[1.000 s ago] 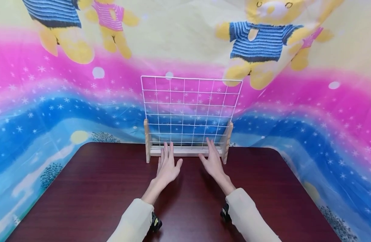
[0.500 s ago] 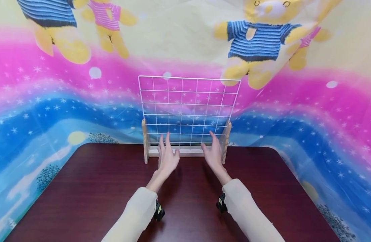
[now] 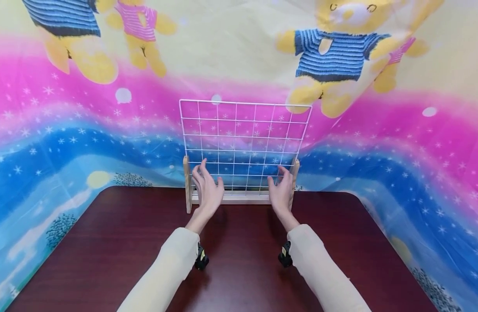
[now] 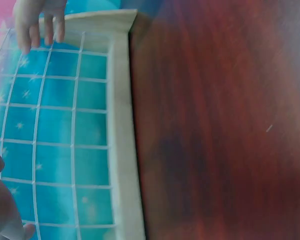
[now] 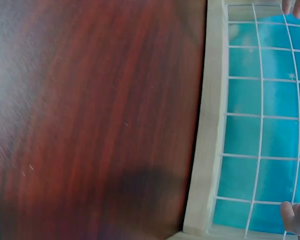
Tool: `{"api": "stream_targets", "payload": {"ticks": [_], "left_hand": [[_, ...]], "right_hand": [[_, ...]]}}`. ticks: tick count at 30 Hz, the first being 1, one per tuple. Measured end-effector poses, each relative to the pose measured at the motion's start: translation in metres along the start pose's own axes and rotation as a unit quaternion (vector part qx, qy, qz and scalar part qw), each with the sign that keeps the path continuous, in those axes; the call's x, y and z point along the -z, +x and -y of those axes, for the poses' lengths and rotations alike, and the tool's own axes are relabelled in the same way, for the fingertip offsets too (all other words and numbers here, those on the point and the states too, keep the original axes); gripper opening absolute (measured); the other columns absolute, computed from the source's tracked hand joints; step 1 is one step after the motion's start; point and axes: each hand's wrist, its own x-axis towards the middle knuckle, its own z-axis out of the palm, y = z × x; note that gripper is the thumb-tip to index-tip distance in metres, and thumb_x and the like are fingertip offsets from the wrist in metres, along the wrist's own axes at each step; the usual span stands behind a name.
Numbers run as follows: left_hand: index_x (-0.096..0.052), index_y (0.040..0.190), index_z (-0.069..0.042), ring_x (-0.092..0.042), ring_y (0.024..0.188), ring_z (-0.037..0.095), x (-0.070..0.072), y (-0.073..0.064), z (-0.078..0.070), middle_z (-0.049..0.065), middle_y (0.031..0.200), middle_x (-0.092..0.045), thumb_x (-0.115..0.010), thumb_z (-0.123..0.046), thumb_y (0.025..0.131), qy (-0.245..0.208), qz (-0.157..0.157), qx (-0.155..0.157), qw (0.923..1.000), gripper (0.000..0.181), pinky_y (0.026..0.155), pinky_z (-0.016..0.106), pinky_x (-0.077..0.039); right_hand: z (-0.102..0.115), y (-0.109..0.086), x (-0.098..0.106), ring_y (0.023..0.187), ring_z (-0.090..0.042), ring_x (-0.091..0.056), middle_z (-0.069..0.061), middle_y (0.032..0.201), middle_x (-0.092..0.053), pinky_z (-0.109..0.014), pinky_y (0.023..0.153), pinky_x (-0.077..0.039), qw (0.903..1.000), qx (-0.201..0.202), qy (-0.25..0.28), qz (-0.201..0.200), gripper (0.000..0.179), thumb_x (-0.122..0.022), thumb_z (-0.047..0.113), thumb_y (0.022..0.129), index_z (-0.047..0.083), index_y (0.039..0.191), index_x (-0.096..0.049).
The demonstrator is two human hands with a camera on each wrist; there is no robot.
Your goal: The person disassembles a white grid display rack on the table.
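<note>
Moved outward since the earlier frame, with left hand (image 3: 209, 190) and right hand (image 3: 281, 191) loosely spread, seemingly holding nothing, near the wire grid (image 3: 234, 151) upright in its wooden base (image 3: 242, 199), probably reaching, and next needing a gentle grip on both side posts (image 3: 187, 184).

White square-grid wire panel (image 3: 234, 150); red-brown streaked table (image 3: 239, 277); cream sleeves (image 3: 157, 271)

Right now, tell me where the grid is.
In the head view, the grid stands mid-picture near the far edge of the table, between wooden posts, the left hand at its lower left, the right hand at its lower right.
</note>
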Motion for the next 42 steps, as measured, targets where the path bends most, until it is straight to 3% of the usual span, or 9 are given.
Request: {"api": "stream_targets", "payload": {"ticks": [6, 15, 19, 22, 25, 28, 32, 36, 42], "left_hand": [[-0.026, 0.146, -0.008, -0.026, 0.127, 0.032, 0.018, 0.019, 0.0, 0.018, 0.137, -0.025, -0.057, -0.004, 0.092, -0.034, -0.039, -0.029, 0.9982, 0.062, 0.1, 0.044, -0.035], [-0.035, 0.136, -0.004, -0.034, 0.118, 0.033, 0.037, 0.041, 0.013, 0.019, 0.124, -0.035, -0.058, 0.006, 0.089, -0.053, -0.109, -0.083, 0.9892, 0.053, 0.1, 0.044, -0.034], [-0.037, 0.131, -0.003, -0.038, 0.11, 0.032, 0.046, 0.055, 0.013, 0.017, 0.118, -0.037, -0.055, 0.004, 0.091, -0.137, -0.125, -0.049, 0.9815, 0.044, 0.09, 0.038, -0.04], [-0.04, 0.13, -0.001, -0.043, 0.106, 0.028, 0.054, 0.068, 0.011, 0.014, 0.119, -0.043, -0.053, -0.002, 0.096, -0.183, -0.127, -0.015, 0.9748, 0.037, 0.086, 0.033, -0.043], [-0.045, 0.13, 0.0, -0.052, 0.104, 0.025, 0.063, 0.081, 0.006, 0.014, 0.119, -0.052, -0.053, -0.007, 0.098, -0.213, -0.113, 0.01, 0.9705, 0.033, 0.087, 0.029, -0.046], [-0.05, 0.129, 0.001, -0.06, 0.102, 0.026, 0.07, 0.09, 0.003, 0.016, 0.115, -0.061, -0.052, -0.011, 0.1, -0.237, -0.072, 0.031, 0.9684, 0.031, 0.088, 0.03, -0.049], [-0.055, 0.125, 0.004, -0.064, 0.101, 0.03, 0.075, 0.098, 0.004, 0.022, 0.111, -0.066, -0.048, -0.014, 0.103, -0.256, 0.0, 0.047, 0.9654, 0.03, 0.091, 0.032, -0.051], [-0.061, 0.121, 0.004, -0.065, 0.101, 0.033, 0.08, 0.102, 0.012, 0.024, 0.108, -0.067, -0.046, -0.018, 0.103, -0.26, 0.05, 0.057, 0.9627, 0.031, 0.091, 0.037, -0.051], [-0.064, 0.116, 0.003, -0.064, 0.1, 0.034, 0.089, 0.109, 0.017, 0.015, 0.101, -0.071, -0.048, -0.023, 0.103, -0.277, 0.087, 0.071, 0.9544, 0.034, 0.076, 0.033, -0.052]], "right_hand": [[0.008, 0.013, 0.011, 0.103, -0.035, -0.057, -0.022, 0.121, -0.051, -0.044, 0.088, -0.051, 0.9978, 0.021, 0.06, -0.02, 0.038, -0.062, -0.002, 0.091, -0.005, 0.127, -0.05], [0.011, 0.047, 0.035, 0.085, -0.016, -0.058, -0.016, 0.103, -0.058, -0.02, 0.075, -0.048, 0.9905, 0.066, 0.077, -0.093, 0.025, -0.06, -0.003, 0.091, -0.006, 0.116, -0.057], [0.012, 0.062, 0.048, 0.08, -0.007, -0.055, -0.012, 0.098, -0.059, -0.018, 0.073, -0.046, 0.99, 0.049, 0.068, -0.113, 0.022, -0.061, -0.002, 0.091, -0.004, 0.113, -0.06], [0.013, 0.072, 0.055, 0.078, -0.009, -0.058, -0.011, 0.098, -0.061, -0.017, 0.072, -0.048, 0.9921, 0.027, 0.068, -0.101, 0.021, -0.061, 0.003, 0.093, -0.003, 0.113, -0.062], [0.015, 0.081, 0.061, 0.083, -0.022, -0.063, -0.013, 0.101, -0.063, -0.026, 0.073, -0.052, 0.994, 0.01, 0.087, -0.065, 0.023, -0.061, 0.011, 0.096, -0.002, 0.115, -0.062], [0.017, 0.087, 0.065, 0.09, -0.031, -0.062, -0.011, 0.103, -0.061, -0.035, 0.077, -0.054, 0.994, -0.015, 0.106, -0.023, 0.029, -0.058, 0.019, 0.098, -0.002, 0.118, -0.061], [0.016, 0.093, 0.066, 0.089, -0.024, -0.063, -0.004, 0.097, -0.06, -0.03, 0.08, -0.055, 0.991, -0.056, 0.121, 0.008, 0.033, -0.057, 0.021, 0.099, -0.004, 0.119, -0.061], [0.017, 0.099, 0.069, 0.084, -0.017, -0.065, -0.007, 0.092, -0.061, -0.026, 0.08, -0.056, 0.9823, -0.079, 0.167, 0.033, 0.034, -0.057, 0.016, 0.098, -0.01, 0.12, -0.06], [0.021, 0.109, 0.077, 0.09, -0.024, -0.065, -0.013, 0.102, -0.067, -0.033, 0.082, -0.056, 0.9703, -0.078, 0.206, 0.099, 0.037, -0.057, 0.018, 0.098, -0.011, 0.12, -0.059]]}}
